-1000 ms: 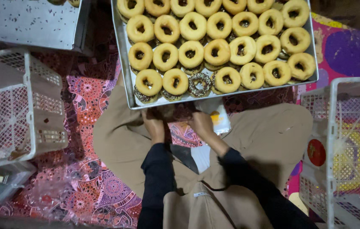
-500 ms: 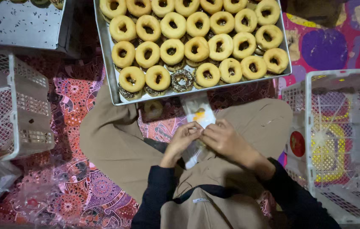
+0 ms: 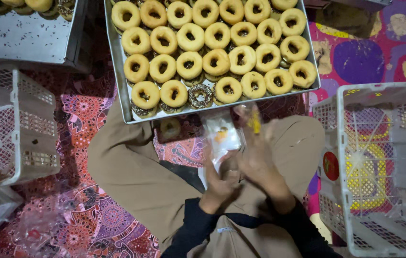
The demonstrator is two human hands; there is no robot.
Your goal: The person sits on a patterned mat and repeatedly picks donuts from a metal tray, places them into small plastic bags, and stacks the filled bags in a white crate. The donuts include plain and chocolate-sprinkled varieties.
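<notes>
Since half a second ago your right hand (image 3: 260, 157) has lifted off your lap toward the tray and is motion-blurred; your left hand (image 3: 219, 184) has stayed low on your lap. The clear plastic bag (image 3: 219, 138) now sits between your hands, stretched up toward the tray edge.

Hard to read: the right fingers smear into a yellow-tipped blur (image 3: 254, 122), and you can't tell whether that is a tie, a tool or part of the bag. The right grip looks pinched on the bag's upper edge, but the blur leaves it uncertain. Your left grip is closed on the bag's lower end, thumb side hidden under the right wrist. One doughnut in a bag (image 3: 170, 128) lies on the cloth just under the tray rim, partly in shadow.

Around you: metal tray (image 3: 117, 71) of ring doughnuts directly ahead, top row cut off; one chocolate-sprinkled doughnut (image 3: 200, 96) in the near row. A second tray (image 3: 26, 40) at upper left, mostly out of frame. White plastic crates left (image 3: 7, 124) and right (image 3: 379, 167), both cropped. Patterned floor cloth (image 3: 93, 210) beneath; your knees block most of it.
</notes>
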